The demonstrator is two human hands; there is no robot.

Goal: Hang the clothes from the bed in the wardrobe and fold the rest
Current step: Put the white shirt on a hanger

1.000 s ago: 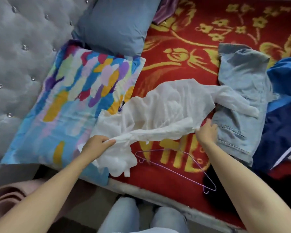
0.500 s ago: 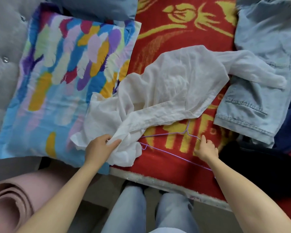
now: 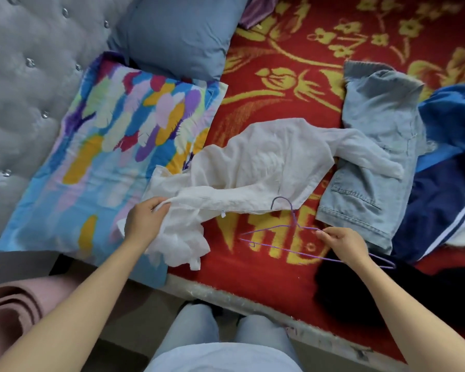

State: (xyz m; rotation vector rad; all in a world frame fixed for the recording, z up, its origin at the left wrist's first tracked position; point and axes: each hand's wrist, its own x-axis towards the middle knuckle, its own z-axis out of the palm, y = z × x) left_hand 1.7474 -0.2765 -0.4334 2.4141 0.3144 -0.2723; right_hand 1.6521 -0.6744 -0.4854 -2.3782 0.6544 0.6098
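A thin white shirt [image 3: 263, 162] lies spread on the red bed cover [image 3: 266, 89], one sleeve draped over light blue jeans [image 3: 376, 146]. My left hand [image 3: 145, 221] grips the shirt's bunched near edge by the colourful pillow. A purple wire hanger [image 3: 282, 234] is tilted up off the cover, its hook near the shirt's hem. My right hand [image 3: 344, 242] pinches the hanger's upper wire on the right side. A blue and navy striped jacket [image 3: 451, 167] lies at the right, and a black garment [image 3: 403, 294] sits by the bed's near edge.
A feather-print pillow [image 3: 113, 157] and a blue-grey pillow [image 3: 177, 33] lie against the grey tufted headboard [image 3: 19, 76]. A rolled pink mat [image 3: 8, 315] stands on the floor at the lower left. My legs are at the bed's edge.
My right hand let go of the shirt, reached down to the hanger and now lifts it off the cover. My left hand has kept its hold on the shirt.
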